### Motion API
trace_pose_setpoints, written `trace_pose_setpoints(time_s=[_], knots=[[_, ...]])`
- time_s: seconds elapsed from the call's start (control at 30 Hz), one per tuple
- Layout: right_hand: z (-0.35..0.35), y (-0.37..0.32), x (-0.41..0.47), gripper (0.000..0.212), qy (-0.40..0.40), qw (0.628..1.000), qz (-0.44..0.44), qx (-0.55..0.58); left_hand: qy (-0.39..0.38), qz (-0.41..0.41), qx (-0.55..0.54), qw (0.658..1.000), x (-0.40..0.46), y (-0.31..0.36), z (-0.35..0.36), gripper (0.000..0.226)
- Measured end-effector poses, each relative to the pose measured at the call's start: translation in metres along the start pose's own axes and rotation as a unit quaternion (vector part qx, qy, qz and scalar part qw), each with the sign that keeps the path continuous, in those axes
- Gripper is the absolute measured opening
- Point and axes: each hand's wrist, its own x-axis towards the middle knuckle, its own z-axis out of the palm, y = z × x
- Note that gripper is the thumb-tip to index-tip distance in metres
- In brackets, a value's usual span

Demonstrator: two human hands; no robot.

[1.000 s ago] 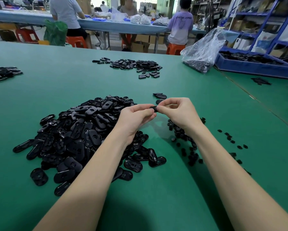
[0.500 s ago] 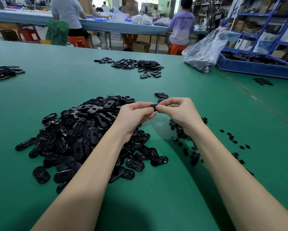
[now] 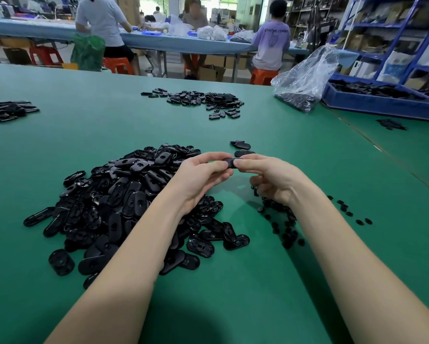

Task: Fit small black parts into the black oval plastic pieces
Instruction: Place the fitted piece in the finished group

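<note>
Head view shows us pinching one black oval plastic piece [image 3: 230,162] between our left hand [image 3: 203,178] and right hand [image 3: 274,177], above the green table [image 3: 109,125]. Compared with a second ago, the hands have barely shifted, so we judge the small insert is being pressed home. The heap of black oval pieces [image 3: 124,207] and the small black parts [image 3: 286,227] lie below.

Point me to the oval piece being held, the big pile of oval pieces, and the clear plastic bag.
Held oval piece [image 3: 230,162], head view: its dark middle showing between both hands' fingertips.
Big pile of oval pieces [image 3: 124,202], head view: centre of the heap.
Clear plastic bag [image 3: 305,80], head view: its crinkled middle.
</note>
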Motion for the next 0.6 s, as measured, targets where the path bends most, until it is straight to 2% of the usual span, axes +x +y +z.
trace_pose_setpoints(time_s=[0.1,0.2,0.27,0.4,0.6], knots=[[0.0031,0.0008,-0.0023,0.023,0.034,0.997,-0.031,-0.064,0.018,0.012,0.030,0.999,0.0001,-0.0027,0.0028,0.013],[0.0044,-0.0004,-0.0028,0.009,0.052,0.988,-0.076,-0.126,0.038,0.024,0.056,0.997,0.0018,-0.0044,0.0018,0.012],[0.0050,0.0000,-0.0011,0.013,0.056,0.981,-0.112,-0.146,0.042,0.030,0.071,0.996,0.0023,-0.0054,0.0006,0.013],[0.0079,0.0018,0.0002,0.009,0.084,0.969,-0.157,-0.168,0.044,0.032,0.078,0.995,0.0030,-0.0078,-0.0003,0.013],[0.0075,0.0042,0.0001,0.012,0.073,0.971,-0.173,-0.151,0.036,0.038,0.079,0.996,0.0040,-0.0076,-0.0017,0.013]])
